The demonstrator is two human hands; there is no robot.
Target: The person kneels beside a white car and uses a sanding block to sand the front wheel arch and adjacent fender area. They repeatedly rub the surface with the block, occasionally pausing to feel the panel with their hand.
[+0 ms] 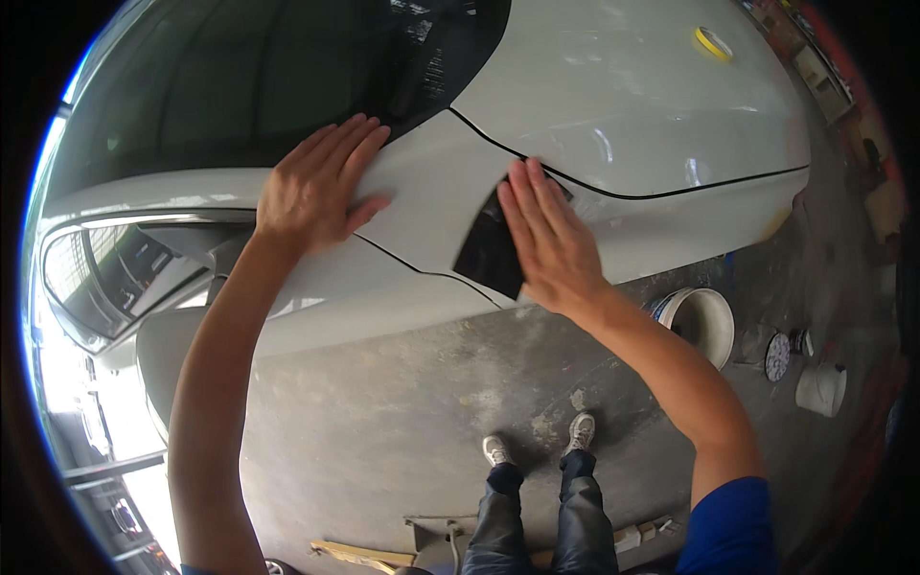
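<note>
A white car body spreads before me, and both my hands are on it. My right hand presses a black sandpaper sheet against the front fender. Its fingers are straight and close together, the thumb is hidden, and the sheet sticks out on both sides. My left hand lies with fingers stretched and thumb apart at the lower corner of the dark windshield. It holds nothing. Dark seams part the fender from the door and from the hood.
A yellow tape roll lies on the hood. On the concrete floor at right stand a white bucket and a smaller white tub. The side mirror juts out at left. Shelving lines the far right.
</note>
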